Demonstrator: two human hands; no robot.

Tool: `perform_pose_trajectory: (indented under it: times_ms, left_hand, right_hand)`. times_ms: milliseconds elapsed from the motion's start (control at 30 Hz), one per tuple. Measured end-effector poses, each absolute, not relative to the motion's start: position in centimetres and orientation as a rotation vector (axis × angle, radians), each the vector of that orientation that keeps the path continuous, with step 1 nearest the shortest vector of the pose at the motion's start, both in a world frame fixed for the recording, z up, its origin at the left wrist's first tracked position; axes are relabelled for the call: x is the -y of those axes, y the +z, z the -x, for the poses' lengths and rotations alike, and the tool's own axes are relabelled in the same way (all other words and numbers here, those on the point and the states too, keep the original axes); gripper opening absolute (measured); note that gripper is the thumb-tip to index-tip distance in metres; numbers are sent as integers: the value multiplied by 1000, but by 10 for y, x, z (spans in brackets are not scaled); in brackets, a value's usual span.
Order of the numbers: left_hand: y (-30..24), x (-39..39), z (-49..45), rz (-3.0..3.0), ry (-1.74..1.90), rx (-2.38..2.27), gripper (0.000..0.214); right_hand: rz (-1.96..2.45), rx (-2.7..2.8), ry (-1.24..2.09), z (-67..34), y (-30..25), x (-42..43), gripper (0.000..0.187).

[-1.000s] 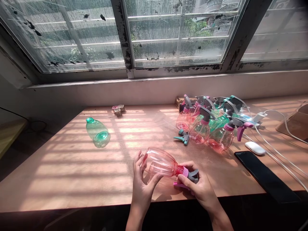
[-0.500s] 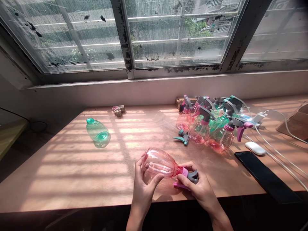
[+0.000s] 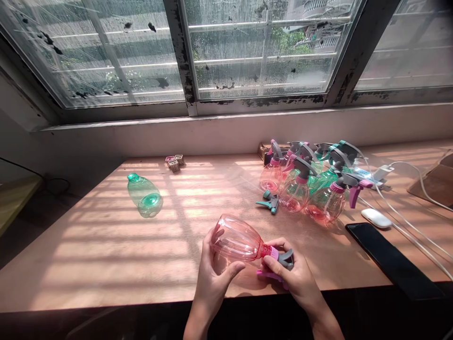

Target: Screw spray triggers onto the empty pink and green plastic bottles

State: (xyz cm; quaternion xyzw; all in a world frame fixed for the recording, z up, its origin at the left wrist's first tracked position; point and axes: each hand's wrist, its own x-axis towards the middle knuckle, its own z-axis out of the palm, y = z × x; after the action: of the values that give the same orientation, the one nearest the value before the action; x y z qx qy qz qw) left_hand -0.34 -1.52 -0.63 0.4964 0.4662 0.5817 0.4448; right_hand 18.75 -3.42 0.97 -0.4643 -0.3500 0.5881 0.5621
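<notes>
A clear pink spray bottle [image 3: 238, 240] lies tilted on its side between my hands, base to the left and neck to the right. My left hand [image 3: 214, 271] cups its base, fingers curled behind the plastic and thumb lying loosely along the lower edge. At the neck, my right hand [image 3: 290, 269] pinches the pink collar [image 3: 271, 251] between thumb and fingers. Below that collar shows the pink trigger [image 3: 271, 275], and the grey spray head [image 3: 286, 259] sits partly inside my right palm.
A green bottle [image 3: 143, 193] without a head lies at left. Beyond my right hand are a loose teal spray head [image 3: 269, 203] and several spray bottles [image 3: 293, 193]. White mouse [image 3: 375, 218], black phone [image 3: 389, 259] and cables sit at right; small blocks [image 3: 174, 163] are at the back.
The pink bottle has shifted slightly right, its base rising a little. My left thumb has loosened from the bottle's side. My right hand stays on the collar.
</notes>
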Motion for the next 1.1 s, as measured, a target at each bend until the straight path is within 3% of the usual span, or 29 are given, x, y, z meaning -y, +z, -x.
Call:
perform_pose_trajectory:
  times_ms: [333, 500, 833, 1000, 1100]
  left_hand:
    - [-14, 9, 8, -1186, 1422, -1082, 77]
    - [-16, 12, 9, -1156, 1458, -1086, 90]
    - [1, 13, 8, -1269, 1387, -1122, 70]
    - [-4, 15, 11, -1277, 1364, -1088, 88]
    - [-8, 14, 9, -1216, 1441, -1071, 83]
  right_hand:
    - [1082, 734, 1392, -188, 13, 34, 48]
    - [1113, 836, 1371, -189, 10, 34, 45]
    - [1078, 754, 1361, -188, 13, 33, 47]
    - [1070, 754, 1382, -190, 11, 34, 45]
    - [1076, 823, 1384, -189, 9, 34, 42]
